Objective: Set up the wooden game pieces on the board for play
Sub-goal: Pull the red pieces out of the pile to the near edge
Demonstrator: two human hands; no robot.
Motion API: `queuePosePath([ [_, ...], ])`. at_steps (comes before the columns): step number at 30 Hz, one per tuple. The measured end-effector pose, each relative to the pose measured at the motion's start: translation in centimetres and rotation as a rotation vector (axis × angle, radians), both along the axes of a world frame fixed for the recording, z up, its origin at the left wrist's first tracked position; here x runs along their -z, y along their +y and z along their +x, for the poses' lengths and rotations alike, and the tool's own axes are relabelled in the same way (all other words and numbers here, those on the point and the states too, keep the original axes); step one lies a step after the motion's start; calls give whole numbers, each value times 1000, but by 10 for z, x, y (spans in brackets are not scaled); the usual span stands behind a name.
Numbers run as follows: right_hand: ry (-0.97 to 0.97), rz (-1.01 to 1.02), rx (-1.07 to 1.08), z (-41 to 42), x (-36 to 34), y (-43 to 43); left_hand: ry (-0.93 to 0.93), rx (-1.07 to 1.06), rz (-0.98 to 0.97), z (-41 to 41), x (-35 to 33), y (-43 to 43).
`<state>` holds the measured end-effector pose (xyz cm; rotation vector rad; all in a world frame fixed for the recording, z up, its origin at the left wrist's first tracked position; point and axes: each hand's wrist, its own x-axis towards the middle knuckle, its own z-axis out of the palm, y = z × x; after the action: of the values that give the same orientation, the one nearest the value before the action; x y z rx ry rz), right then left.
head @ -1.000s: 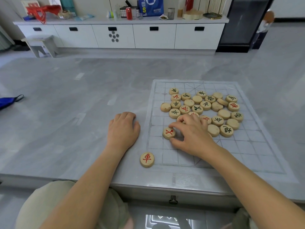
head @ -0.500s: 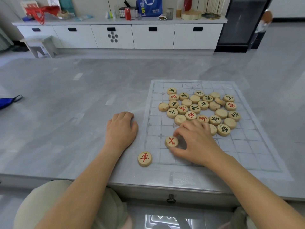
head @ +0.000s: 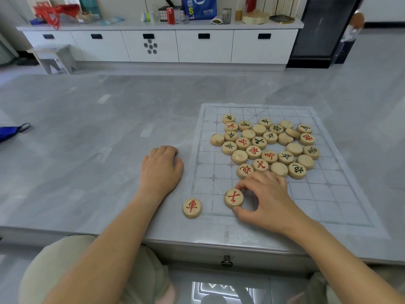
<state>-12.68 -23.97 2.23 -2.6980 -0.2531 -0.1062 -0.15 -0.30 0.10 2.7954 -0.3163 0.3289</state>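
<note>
Bright, even light; wide-angle edge distortion.

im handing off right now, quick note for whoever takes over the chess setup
Left hand: idle on the table, beside the board.
Right hand: pinches a red piece low on the near rows.
Done: red chariot sits at the near-left corner.
Left: the pile mid-board, some pieces face down, all unplaced.

The board [head: 328, 205] lies on the table [head: 87, 150], right side. On its far half, the pile of pieces [head: 266, 145]; lone piece [head: 192, 208] at near-left corner; pinched piece [head: 233, 198] just right of it, btwn thumb & finger of right hand [head: 267, 200]; left hand [head: 161, 170] on table, left of board
</note>
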Motion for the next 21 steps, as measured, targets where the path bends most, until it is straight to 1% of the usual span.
queuePosePath([
  [6, -7, 52, -11, -16, -4, 1, 6, 6, 1, -1, -1, 1],
  [10, -3, -36, 40, -23, -1, 9, -9, 1, 9, 1, 1, 0],
  [13, 31, -26, 90, -24, 2, 12, -19, 0, 10, 0, 2, 1],
  [21, 25, -36, 90, -27, 1, 9, -16, -2, 8, -1, 1, 0],
])
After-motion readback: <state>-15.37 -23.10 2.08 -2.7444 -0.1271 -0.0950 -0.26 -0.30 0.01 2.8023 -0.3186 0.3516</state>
